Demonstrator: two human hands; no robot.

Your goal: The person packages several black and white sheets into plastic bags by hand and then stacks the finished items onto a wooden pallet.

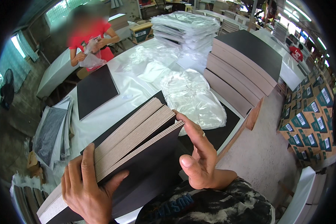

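Note:
A thick bundle of stiff boards (132,136) with grey-brown edges and a black outer face stands on edge in front of me, tilted. My left hand (87,190) grips its near end, fingers over the board edges and thumb against the black face. At the far end my right hand (203,160) touches the corner with its fingertips, while its thumb stands apart from the black face. Near that corner a dark gap separates a few front boards from the others. Behind the bundle lies a pile of clear plastic bags (192,99) on a black board (227,117).
A tall stack of black-topped boards (242,63) stands at the table's right edge. One black board (97,91) lies on the white table cover (128,102). Plastic-wrapped packs (184,28) are piled farther back. Across the table a person in red (89,41) handles plastic. Cartons (311,119) stand right.

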